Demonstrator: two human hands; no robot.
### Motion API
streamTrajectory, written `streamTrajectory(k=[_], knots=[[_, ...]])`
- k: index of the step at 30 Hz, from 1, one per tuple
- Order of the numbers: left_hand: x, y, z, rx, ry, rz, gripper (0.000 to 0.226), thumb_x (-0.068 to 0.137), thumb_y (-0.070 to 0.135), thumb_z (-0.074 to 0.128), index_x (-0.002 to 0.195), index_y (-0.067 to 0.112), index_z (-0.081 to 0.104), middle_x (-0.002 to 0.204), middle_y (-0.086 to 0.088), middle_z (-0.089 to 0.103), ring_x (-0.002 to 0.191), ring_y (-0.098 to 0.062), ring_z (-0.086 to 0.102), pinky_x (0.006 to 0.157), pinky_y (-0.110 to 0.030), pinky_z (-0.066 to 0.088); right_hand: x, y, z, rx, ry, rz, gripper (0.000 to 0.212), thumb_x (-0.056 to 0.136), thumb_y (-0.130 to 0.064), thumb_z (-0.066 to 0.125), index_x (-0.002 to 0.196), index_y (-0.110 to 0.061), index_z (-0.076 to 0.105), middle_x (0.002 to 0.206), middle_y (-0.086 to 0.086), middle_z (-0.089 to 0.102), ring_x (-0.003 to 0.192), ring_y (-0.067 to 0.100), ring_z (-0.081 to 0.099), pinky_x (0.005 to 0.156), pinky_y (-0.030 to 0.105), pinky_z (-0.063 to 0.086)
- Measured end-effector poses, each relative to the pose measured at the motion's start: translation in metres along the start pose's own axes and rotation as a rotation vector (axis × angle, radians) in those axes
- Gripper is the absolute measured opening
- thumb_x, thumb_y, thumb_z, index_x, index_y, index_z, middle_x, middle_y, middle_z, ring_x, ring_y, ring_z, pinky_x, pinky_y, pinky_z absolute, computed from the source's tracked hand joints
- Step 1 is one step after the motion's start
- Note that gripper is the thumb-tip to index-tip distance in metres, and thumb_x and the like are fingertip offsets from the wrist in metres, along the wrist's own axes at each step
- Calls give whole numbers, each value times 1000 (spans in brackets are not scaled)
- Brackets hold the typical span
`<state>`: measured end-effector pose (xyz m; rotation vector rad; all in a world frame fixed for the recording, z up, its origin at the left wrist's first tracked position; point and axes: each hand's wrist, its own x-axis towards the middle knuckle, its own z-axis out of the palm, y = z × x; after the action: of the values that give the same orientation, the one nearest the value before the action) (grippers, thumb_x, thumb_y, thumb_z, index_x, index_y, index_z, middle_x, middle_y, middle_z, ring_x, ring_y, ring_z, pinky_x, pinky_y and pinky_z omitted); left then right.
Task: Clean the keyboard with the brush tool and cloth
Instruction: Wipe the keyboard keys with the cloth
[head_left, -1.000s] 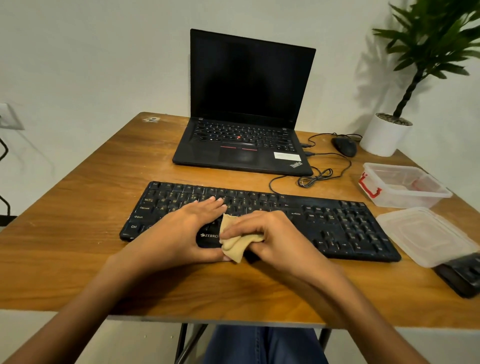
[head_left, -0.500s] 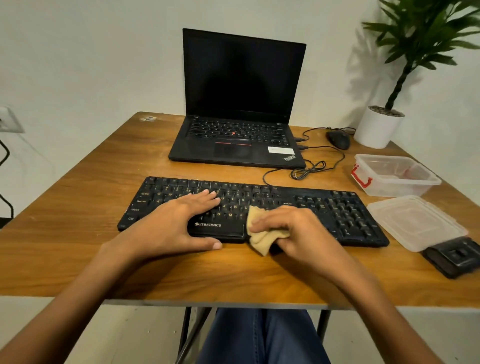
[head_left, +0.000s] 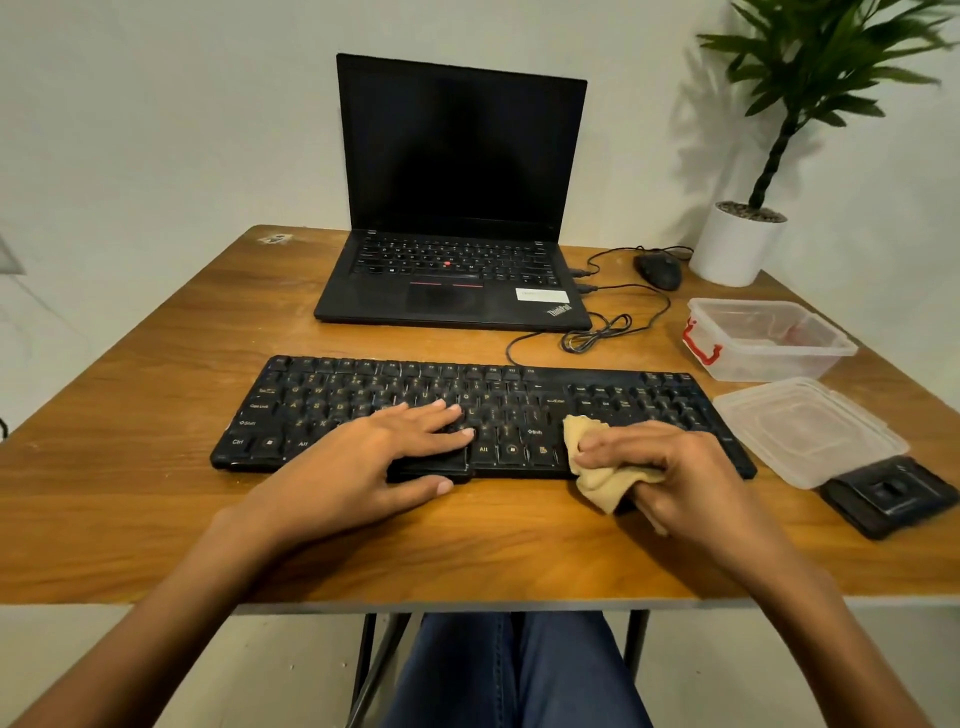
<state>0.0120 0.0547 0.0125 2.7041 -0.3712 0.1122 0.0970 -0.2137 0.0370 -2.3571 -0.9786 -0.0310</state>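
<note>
Keyboard (head_left: 519, 405) lies near table's (head_left: 130, 493) front edge. Left hand (head_left: 363, 462) spread flat, steadying it. Right hand (head_left: 670, 467) pinches bunched cloth (head_left: 597, 478) at front right keys. Wiping underway; brush not identifiable.

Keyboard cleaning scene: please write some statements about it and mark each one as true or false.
1. The right hand holds the cloth at the front edge of the keyboard. True.
2. The left hand is lifted off the keyboard. False: it rests flat on the keys.
3. The laptop is closed. False: it is open, its screen dark.
4. The lid lies beside the clear container. True.
</note>
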Motion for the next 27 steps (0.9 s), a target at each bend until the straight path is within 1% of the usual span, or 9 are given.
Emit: streamTrajectory(k=[2, 5, 7, 9, 13, 18, 21, 23, 27], knots=[[0, 0, 1, 6, 2, 8, 54, 76, 69, 32, 128, 56, 29, 143, 30, 16, 128, 24, 6, 105, -3, -1, 3, -4, -1, -21, 36, -4, 48, 72, 12, 65, 99, -28, 70, 105, -21, 59, 104, -6, 52, 99, 17, 38], [0, -1, 2, 4, 12, 12, 53, 77, 68, 34, 129, 55, 30, 145, 28, 18, 133, 17, 10, 107, -6, 1, 13, -24, 13, -25, 47, -52, 42, 75, 6, 65, 104, -25, 68, 109, -19, 58, 104, -8, 46, 96, 6, 31], [0, -2, 1, 2, 4, 18, 54, 78, 67, 35, 129, 54, 31, 145, 27, 19, 132, 18, 9, 107, -6, 1, 13, -29, 22, -30, -5, -78, 43, 76, 4, 65, 106, -26, 68, 115, -15, 61, 106, -8, 45, 101, 14, 34], [-1, -2, 1, 0, 7, 21, 54, 78, 67, 35, 130, 53, 31, 146, 26, 19, 132, 19, 9, 107, -6, 1, 7, -19, 16, -11, -23, -14, 45, 75, 7, 64, 104, -28, 68, 116, -12, 63, 106, -6, 48, 103, 19, 36], [0, -3, 3, 16, 28, 29, 52, 79, 65, 36, 129, 53, 30, 144, 27, 18, 127, 25, 5, 105, -1, -2, 10, -14, -5, -64, -46, 54, 43, 77, 8, 61, 100, -28, 70, 116, -8, 65, 112, 7, 54, 103, 30, 40], [-2, -4, 2, 32, 14, 13, 54, 76, 68, 33, 128, 56, 26, 145, 28, 18, 129, 23, 4, 104, -1, -2, 42, -57, 27, -13, -68, -88, 42, 79, 7, 57, 107, -22, 69, 117, -7, 64, 114, 6, 53, 100, 19, 34], [-14, -14, -4, 37, 28, -18, 54, 74, 72, 34, 126, 60, 28, 144, 30, 19, 131, 19, 8, 106, -5, 2, 42, -48, 30, 9, -131, -61, 41, 79, 6, 59, 105, -25, 69, 117, -8, 64, 114, 8, 54, 102, 24, 39], [-23, -19, -7, 22, 54, -33, 50, 75, 73, 36, 124, 62, 30, 143, 32, 21, 132, 19, 10, 107, -7, 5, 42, -42, 20, 2, -177, -20, 41, 79, 6, 60, 102, -26, 70, 115, -7, 66, 110, 9, 56, 96, 23, 44], [-25, -18, -8, 10, 48, -47, 49, 81, 60, 51, 126, 56, 32, 142, 30, 20, 132, 16, 13, 107, -7, 6, 59, -62, 28, -19, -125, -72, 42, 79, 7, 56, 104, -24, 70, 112, -5, 67, 108, 10, 57, 96, 29, 45]])
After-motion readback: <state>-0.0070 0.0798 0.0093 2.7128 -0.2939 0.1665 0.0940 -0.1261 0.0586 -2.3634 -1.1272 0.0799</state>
